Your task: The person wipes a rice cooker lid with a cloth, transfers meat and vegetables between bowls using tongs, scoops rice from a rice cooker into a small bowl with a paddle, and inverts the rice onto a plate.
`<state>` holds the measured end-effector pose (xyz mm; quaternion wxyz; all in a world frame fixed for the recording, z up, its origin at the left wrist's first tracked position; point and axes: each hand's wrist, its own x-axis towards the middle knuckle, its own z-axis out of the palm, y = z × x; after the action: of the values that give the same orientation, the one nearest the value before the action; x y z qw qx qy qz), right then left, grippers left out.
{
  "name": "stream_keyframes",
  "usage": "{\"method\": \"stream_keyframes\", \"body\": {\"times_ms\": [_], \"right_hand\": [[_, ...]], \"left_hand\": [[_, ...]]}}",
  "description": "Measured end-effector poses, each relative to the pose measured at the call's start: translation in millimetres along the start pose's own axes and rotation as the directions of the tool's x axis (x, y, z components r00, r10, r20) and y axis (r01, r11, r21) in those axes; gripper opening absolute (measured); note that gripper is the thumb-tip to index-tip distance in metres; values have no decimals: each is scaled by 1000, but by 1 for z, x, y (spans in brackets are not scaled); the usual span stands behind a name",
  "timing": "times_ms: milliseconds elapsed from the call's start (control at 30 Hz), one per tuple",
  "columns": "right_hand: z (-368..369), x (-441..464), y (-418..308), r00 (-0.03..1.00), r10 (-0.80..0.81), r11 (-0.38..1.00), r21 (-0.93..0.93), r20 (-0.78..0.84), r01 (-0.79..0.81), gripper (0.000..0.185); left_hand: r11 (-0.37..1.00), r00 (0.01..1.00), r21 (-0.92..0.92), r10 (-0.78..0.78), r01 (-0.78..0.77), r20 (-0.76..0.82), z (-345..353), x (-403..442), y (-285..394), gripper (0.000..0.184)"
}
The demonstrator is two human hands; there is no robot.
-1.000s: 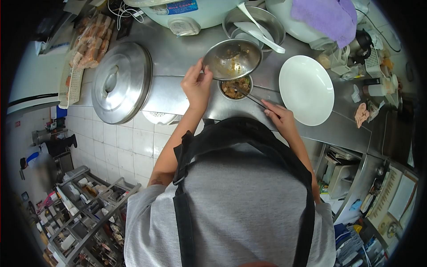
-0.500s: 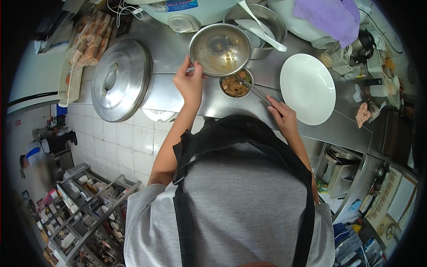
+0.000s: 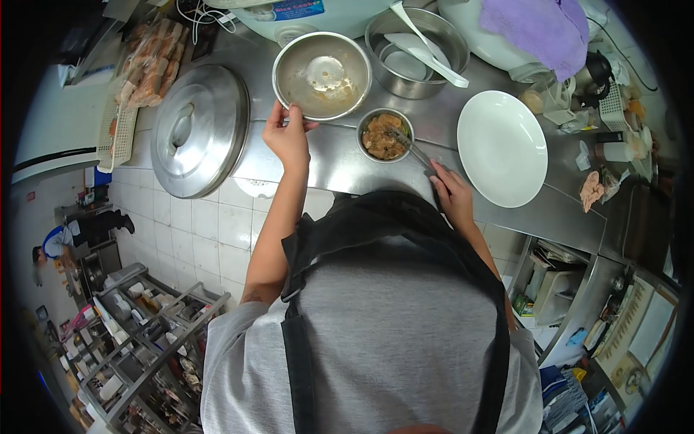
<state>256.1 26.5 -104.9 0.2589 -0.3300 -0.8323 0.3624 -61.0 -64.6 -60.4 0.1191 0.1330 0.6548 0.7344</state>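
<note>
1. Left hand (image 3: 288, 137): thumb and fingers closed on the near rim of the metal bowl (image 3: 322, 76), whose smeared inside faces up toward the camera.
2. Right hand (image 3: 453, 189): fingers closed around the handle of a utensil (image 3: 418, 154), perhaps tongs; its tip is too small to tell for sure.
3. The utensil's far end sits in the brown food (image 3: 385, 136) in the small bowl (image 3: 365, 150), which is near the counter's front edge, between the hands and just beyond them.
4. The metal bowl is to the small bowl's upper left, the two apart.
5. Behind the small bowl is a pot (image 3: 410, 88), with a white ladle (image 3: 426, 49) leaning across its rim.
6. An oval plate (image 3: 502, 148) lies right of the small bowl on the counter (image 3: 343, 163); a big round lid (image 3: 206, 130) lies well to the left.
7. At the back are a rice cooker (image 3: 340, 20) and a purple cloth (image 3: 538, 32).
</note>
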Motion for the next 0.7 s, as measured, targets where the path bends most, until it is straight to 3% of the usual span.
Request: {"method": "stream_keyframes", "body": {"times_ms": [67,367,467,533,600,700], "right_hand": [[2,0,1,996,-30,999,16,-90,31,39],[-17,12,-16,1000,10,1000,-25,-21,-11,39],[-58,54,-53,986,122,987,-96,-111,-132,40],[-99,106,-76,990,96,944,-307,-103,-123,39],[-128,156,-80,1000,-8,761,-649,8,11,37],[-128,228,-55,982,17,611,-779,190,140,33]], "left_hand": [[1000,999,0,-27,27,-18,-7,4,-4,37],[977,977,-8,-213,213,-15,-19,24,-31,41],[964,963,-8,-267,267,-21,-16,36,-40,41],[954,954,8,-299,299,7,-14,46,-46,43],[946,945,27,-323,322,43,-10,48,-51,45],[935,934,31,-355,354,44,-11,48,-55,47]]}}
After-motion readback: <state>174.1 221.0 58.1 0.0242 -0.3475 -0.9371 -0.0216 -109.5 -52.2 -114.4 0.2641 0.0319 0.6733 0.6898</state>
